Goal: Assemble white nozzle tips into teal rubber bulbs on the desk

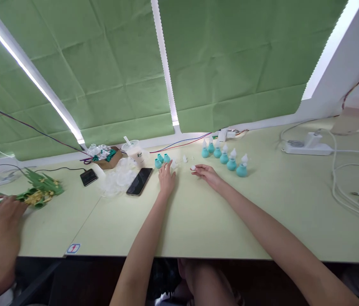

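My right hand (208,175) pinches a small white piece (193,168) between thumb and fingertips, just above the table. My left hand (167,178) reaches forward with its fingers apart, at the front of three open-necked teal rubber bulbs (158,163). Beside its fingertips lies a clear plastic part (174,163), partly hidden. A small white nozzle-like part (185,159) stands between the hands, farther back. Behind and right of my right hand, several teal bulbs with clear pointed tops (241,170) stand upright in a slanting row.
Left of my hands lie a phone (139,182), clear plastic bags (117,178), a drink cup (136,154) and a cardboard box (111,159). A power strip (308,148) with white cables is at right. Far left, another person's hands (9,210) hold green stems with yellow flowers (39,196).
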